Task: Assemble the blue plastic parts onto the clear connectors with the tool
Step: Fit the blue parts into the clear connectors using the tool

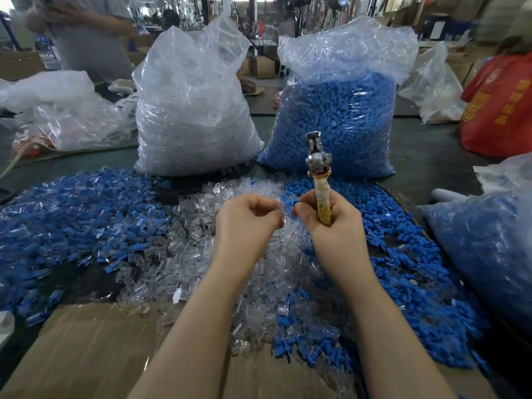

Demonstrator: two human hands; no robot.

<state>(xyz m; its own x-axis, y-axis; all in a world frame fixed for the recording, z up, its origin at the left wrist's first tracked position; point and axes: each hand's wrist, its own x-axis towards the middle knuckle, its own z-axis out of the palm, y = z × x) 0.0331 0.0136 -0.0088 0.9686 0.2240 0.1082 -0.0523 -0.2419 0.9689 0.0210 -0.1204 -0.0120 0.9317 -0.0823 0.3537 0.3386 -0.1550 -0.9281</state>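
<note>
My right hand [326,223] grips the tape-wrapped handle of a metal plier-like tool [318,159], which points up, and its thumb and forefinger pinch a small blue plastic part [291,202]. My left hand [247,218] is curled just left of it, pinching a clear connector [280,207] that nearly touches the blue part. Both hands hover above a loose pile of clear connectors [198,254]. Loose blue parts [403,283] spread to the right, and a heap mixing blue and clear pieces [72,217] lies at the left.
A tall bag of clear connectors [193,110] and a tall bag of blue parts [336,116] stand behind the piles. Another bag of blue pieces [489,249] sits at the right. Cardboard [95,349] lies near me. A person in red [501,105] is at far right, another person [89,33] behind left.
</note>
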